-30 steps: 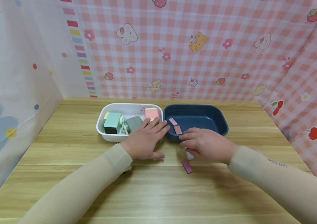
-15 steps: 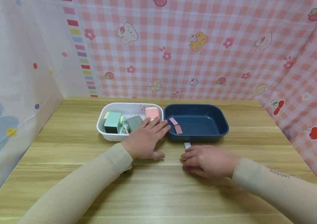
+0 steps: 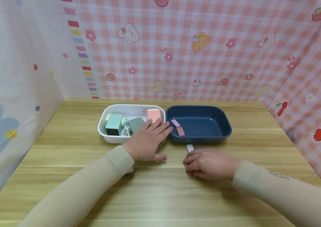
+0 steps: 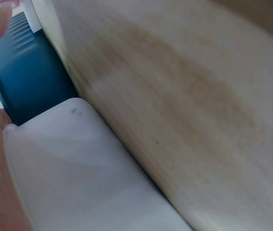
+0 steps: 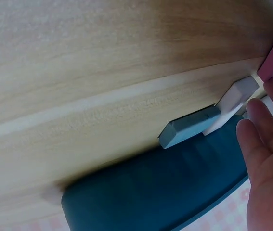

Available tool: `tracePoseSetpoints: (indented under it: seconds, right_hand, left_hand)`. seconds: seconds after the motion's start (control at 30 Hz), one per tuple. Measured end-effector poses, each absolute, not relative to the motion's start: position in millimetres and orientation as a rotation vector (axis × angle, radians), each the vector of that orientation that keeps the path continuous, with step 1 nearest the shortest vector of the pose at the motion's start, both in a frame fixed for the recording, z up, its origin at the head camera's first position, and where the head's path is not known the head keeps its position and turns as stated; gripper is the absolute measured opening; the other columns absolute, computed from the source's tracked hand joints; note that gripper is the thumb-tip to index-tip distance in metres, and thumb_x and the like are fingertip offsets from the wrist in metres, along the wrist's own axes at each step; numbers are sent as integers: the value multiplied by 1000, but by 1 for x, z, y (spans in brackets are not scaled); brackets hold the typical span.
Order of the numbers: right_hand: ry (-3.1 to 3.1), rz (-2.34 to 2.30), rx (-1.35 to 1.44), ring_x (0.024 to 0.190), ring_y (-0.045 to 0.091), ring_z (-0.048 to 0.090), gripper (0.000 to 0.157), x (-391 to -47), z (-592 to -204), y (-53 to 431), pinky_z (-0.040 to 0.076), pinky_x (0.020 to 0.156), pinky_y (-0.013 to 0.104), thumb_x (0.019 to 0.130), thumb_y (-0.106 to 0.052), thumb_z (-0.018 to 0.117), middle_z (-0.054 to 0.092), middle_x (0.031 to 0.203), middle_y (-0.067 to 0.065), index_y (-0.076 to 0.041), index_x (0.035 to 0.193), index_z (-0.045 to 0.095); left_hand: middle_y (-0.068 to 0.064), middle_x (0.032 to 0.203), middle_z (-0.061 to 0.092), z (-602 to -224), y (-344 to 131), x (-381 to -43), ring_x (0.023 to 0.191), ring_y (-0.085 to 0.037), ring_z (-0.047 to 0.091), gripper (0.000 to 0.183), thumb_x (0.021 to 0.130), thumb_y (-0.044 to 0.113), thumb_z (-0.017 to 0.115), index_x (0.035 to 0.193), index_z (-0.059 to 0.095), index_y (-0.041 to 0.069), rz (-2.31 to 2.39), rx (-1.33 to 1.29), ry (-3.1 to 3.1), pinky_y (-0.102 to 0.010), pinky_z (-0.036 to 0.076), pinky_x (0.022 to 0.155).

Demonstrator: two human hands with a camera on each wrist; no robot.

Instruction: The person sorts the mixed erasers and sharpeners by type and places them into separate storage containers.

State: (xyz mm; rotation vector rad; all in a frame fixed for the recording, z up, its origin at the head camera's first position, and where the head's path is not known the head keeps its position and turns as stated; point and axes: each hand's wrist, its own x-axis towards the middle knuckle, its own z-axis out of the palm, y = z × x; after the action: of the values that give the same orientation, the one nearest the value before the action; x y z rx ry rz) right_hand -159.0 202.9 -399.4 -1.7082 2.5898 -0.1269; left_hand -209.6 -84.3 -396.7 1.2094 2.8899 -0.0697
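My right hand (image 3: 210, 164) pinches a dark pink block (image 5: 271, 62) low at the tabletop, in front of the navy bin (image 3: 220, 136). A white block (image 3: 189, 148) lies just beyond its fingertips. In the right wrist view a blue-grey block (image 5: 189, 126) lies against the white one, beside the bin's wall; the head view shows only its edge behind the hand. My left hand (image 3: 147, 142) rests across the front right rim of the white bin (image 3: 112, 138), fingers straight and spread, fingertips reaching the navy bin's corner. The left wrist view shows the white bin's outer wall.
Inside the white bin are a mint-green boxy item (image 3: 115, 123), a grey-green piece (image 3: 135, 124) and a pink rounded piece (image 3: 153, 114). A lilac block (image 3: 175, 123) and a dusty pink block (image 3: 180, 131) lie at the navy bin's left end. Patterned cloth hangs behind the table.
From the navy bin's front rim my right hand has come nearer to me and taken hold of the dark pink block. The left hand has stayed in place.
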Motion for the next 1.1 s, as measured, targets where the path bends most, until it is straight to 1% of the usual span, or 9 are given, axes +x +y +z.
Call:
tracePoseSetpoints:
  seconds: [0.2, 0.4, 0.8, 1.1]
  right_hand:
    - [2591, -169, -1686, 123, 17, 68, 19, -159, -399, 203, 58, 104, 38, 96, -20, 79, 77, 125, -3, -19, 115, 83]
    - [2594, -169, -1720, 123, 19, 68, 18, -158, -400, 203, 57, 106, 39, 95, -20, 80, 77, 123, -1, -18, 113, 83]
    - [2611, -160, -1694, 123, 19, 68, 18, -157, -401, 203, 57, 108, 39, 96, -21, 79, 77, 122, -1, -19, 114, 83]
    - [2619, -131, -1700, 118, 17, 69, 17, -156, -399, 202, 57, 106, 38, 97, -21, 78, 77, 117, -3, -18, 113, 83]
  left_hand:
    - [-4, 178, 17, -397, -85, -210, 166, -31, 8, 108, 90, 77, 62, 170, 20, 18, -64, 1206, 2890, -54, 11, 134]
    - [-3, 179, 15, -396, -85, -209, 166, -31, 8, 108, 91, 77, 62, 170, 19, 18, -63, 1196, 2883, -54, 10, 134]
    - [-4, 178, 16, -395, -84, -208, 166, -31, 7, 107, 91, 76, 63, 170, 20, 18, -55, 1191, 2887, -54, 10, 134]
    - [-4, 178, 17, -396, -84, -209, 166, -31, 9, 107, 91, 77, 62, 170, 20, 18, -63, 1202, 2889, -54, 11, 134]
